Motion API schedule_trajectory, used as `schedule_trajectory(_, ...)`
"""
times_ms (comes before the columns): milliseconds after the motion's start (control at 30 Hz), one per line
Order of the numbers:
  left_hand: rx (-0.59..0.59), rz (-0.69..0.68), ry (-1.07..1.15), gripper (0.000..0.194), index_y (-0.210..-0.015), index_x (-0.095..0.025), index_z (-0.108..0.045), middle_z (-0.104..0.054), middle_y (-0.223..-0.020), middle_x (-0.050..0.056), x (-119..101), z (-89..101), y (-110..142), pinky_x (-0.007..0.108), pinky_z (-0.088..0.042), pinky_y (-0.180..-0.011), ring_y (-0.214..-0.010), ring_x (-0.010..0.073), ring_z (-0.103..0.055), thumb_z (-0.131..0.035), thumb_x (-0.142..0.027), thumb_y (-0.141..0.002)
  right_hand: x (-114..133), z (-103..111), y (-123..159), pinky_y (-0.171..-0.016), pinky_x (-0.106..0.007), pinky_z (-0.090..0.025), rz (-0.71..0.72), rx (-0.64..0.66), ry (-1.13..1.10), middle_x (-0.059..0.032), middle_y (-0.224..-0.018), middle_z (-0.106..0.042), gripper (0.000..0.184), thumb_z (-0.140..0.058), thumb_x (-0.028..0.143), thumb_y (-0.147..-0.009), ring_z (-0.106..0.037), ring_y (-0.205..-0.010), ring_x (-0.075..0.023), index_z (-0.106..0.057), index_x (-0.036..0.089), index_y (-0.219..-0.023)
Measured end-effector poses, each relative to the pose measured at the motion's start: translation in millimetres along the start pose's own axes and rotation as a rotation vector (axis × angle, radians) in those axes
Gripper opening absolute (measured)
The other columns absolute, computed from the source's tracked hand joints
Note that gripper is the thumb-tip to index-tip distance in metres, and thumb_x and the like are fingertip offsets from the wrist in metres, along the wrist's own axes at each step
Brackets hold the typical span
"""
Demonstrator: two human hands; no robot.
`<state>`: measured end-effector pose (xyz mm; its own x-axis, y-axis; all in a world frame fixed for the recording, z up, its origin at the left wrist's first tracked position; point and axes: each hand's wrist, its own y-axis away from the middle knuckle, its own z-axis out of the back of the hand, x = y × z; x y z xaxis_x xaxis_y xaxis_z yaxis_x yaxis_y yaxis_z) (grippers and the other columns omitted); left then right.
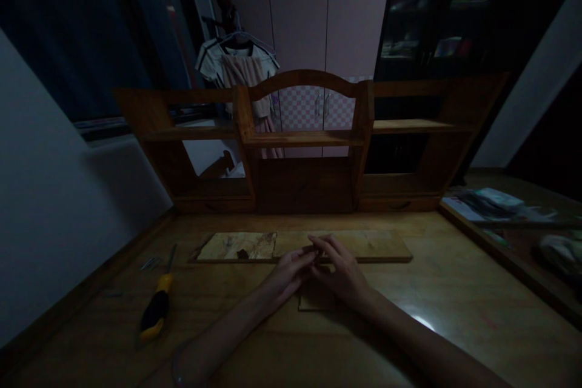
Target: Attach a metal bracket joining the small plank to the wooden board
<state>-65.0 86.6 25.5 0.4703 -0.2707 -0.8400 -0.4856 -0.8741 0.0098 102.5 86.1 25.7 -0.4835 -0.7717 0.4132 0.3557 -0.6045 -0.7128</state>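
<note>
My left hand and my right hand meet at their fingertips near the front edge of a long flat wooden board lying on the desk. Both hands' fingers are pinched together around something small and dark that I cannot make out in the dim light. A small square wooden piece lies on the desk under and between my wrists. A screwdriver with a yellow and black handle lies to the left, apart from both hands, with a few small screws or nails beside its tip.
A wooden desk hutch with shelves stands at the back of the desk. Papers and cloth lie on a side surface at right. A wall is close on the left. Clothes hang on a hanger behind the hutch.
</note>
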Motion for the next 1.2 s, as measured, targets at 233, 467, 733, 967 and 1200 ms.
schedule_trajectory(233, -0.19, -0.268, -0.612, 0.044, -0.107, -0.005, -0.066, -0.064, -0.1, 0.011, -11, -1.7, 2, 0.025, -0.046, -0.086, -0.096, 0.0174, -0.059, -0.06, -0.044, -0.089, -2, 6, -3, -0.094, -0.025, -0.046, 0.024, 0.018, -0.088, -0.0062, -0.126, -0.049, 0.059, -0.062, 0.018, -0.086, -0.052, -0.107, -0.0122, -0.042, 0.027, -0.141)
schedule_trajectory(467, -0.137, -0.353, -0.85, 0.038, -0.107, -0.01, -0.068, -0.064, -0.107, 0.008, -7, 2.0, 3, 0.025, -0.045, -0.091, -0.102, 0.018, -0.06, -0.057, -0.043, -0.092, -5, 5, 0, -0.095, -0.024, -0.047, 0.029, 0.061, -0.135, -0.0046, -0.126, -0.05, 0.061, -0.061, 0.013, -0.084, -0.052, -0.113, -0.0116, -0.041, 0.028, -0.14)
schedule_trajectory(733, -0.147, -0.219, -0.616, 0.045, -0.111, -0.007, -0.069, -0.065, -0.108, 0.011, -11, -2.3, 5, 0.028, -0.045, -0.091, -0.104, 0.0216, -0.061, -0.065, -0.044, -0.085, -1, 4, 0, -0.088, -0.022, -0.049, 0.053, 0.024, -0.154, -0.0054, -0.118, -0.052, 0.061, -0.062, 0.016, -0.087, -0.054, -0.102, -0.0099, -0.039, 0.027, -0.143)
schedule_trajectory(967, -0.175, -0.171, -0.513, 0.04, -0.095, -0.008, -0.071, -0.066, -0.099, 0.01, -9, -0.7, 6, 0.024, -0.042, -0.082, -0.093, 0.0178, -0.059, -0.066, -0.046, -0.084, -1, 5, -2, -0.084, -0.022, -0.048, 0.016, 0.011, -0.18, -0.0037, -0.112, -0.054, 0.049, -0.067, 0.024, -0.086, -0.054, -0.096, -0.0088, -0.047, 0.024, -0.131)
schedule_trajectory(1200, -0.154, -0.155, -0.442, 0.033, -0.099, -0.011, -0.071, -0.064, -0.105, 0.011, -5, 5.9, 5, 0.027, -0.041, -0.089, -0.1, 0.0187, -0.057, -0.065, -0.041, -0.087, 2, 10, -7, -0.083, -0.022, -0.048, -0.002, 0.01, -0.201, -0.0038, -0.109, -0.054, 0.044, -0.068, 0.026, -0.085, -0.054, -0.094, -0.0093, -0.051, 0.023, -0.126)
